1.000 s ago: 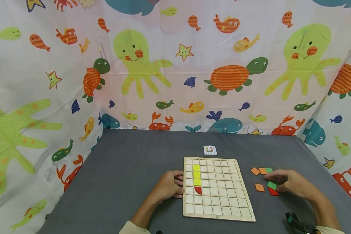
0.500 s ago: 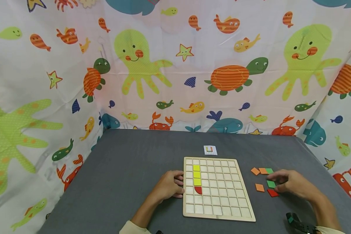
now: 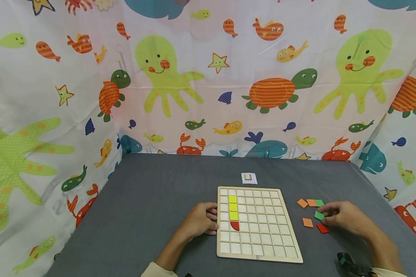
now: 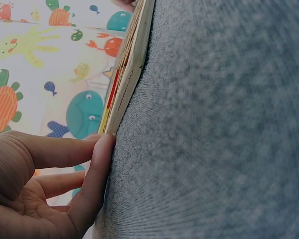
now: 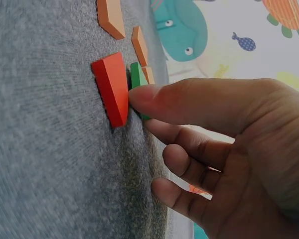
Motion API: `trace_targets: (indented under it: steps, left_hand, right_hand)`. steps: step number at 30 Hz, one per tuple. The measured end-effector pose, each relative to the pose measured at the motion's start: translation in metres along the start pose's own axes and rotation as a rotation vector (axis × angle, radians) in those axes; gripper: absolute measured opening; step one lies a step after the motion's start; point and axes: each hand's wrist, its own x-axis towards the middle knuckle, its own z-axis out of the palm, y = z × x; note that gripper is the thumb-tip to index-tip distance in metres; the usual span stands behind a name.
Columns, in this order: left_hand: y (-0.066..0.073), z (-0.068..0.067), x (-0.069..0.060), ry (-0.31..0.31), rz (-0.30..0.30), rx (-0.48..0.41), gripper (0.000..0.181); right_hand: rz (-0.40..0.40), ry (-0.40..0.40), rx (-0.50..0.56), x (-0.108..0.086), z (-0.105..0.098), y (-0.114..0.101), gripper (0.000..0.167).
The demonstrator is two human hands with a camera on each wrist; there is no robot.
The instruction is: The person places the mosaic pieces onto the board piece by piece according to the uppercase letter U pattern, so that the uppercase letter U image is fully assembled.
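My left hand (image 3: 200, 219) holds the left edge of a wooden grid board (image 3: 260, 228), thumb and forefinger meeting at its rim in the left wrist view. In one column of the board lie several yellow square tiles (image 3: 233, 206), with a red quarter-round tile (image 3: 235, 225) below them. To the board's right, my right hand (image 3: 348, 218) pinches a green tile (image 3: 319, 215) between thumb and fingers, at the tabletop. Just nearer than it lies a loose red tile (image 3: 322, 229), close to the thumb in the right wrist view.
Orange tiles (image 3: 307, 222) and a second green tile (image 3: 319, 202) lie between board and right hand. Behind the board is a small pattern card (image 3: 249, 178). A grey cloth (image 3: 159, 192) covers the table, and a sea-animal curtain (image 3: 201, 77) surrounds it.
The green tile at my right fingers has shifted slightly left and away from the red tile, turning a little. The left hand and the board have stayed put.
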Motion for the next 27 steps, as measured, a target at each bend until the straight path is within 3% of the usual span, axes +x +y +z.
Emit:
trace_targets:
  steps: [5, 12, 19, 27]
  left_hand:
    - [-0.001, 0.000, -0.001, -0.011, 0.011, -0.011, 0.067]
    - [0.000, 0.000, -0.001, -0.009, 0.019, -0.013, 0.067]
    - [0.001, 0.000, -0.001, -0.008, 0.019, -0.004, 0.066]
    - [0.000, 0.000, -0.001, -0.010, 0.028, -0.011, 0.067]
  right_hand:
    - [-0.002, 0.021, 0.005, -0.001, 0.003, -0.010, 0.040]
    - [-0.093, 0.035, 0.029, 0.002, 0.011, -0.029, 0.042]
    - [-0.154, 0.057, 0.041, 0.003, 0.023, -0.054, 0.033]
    - [-0.223, 0.013, 0.138, 0.003, 0.038, -0.086, 0.033]
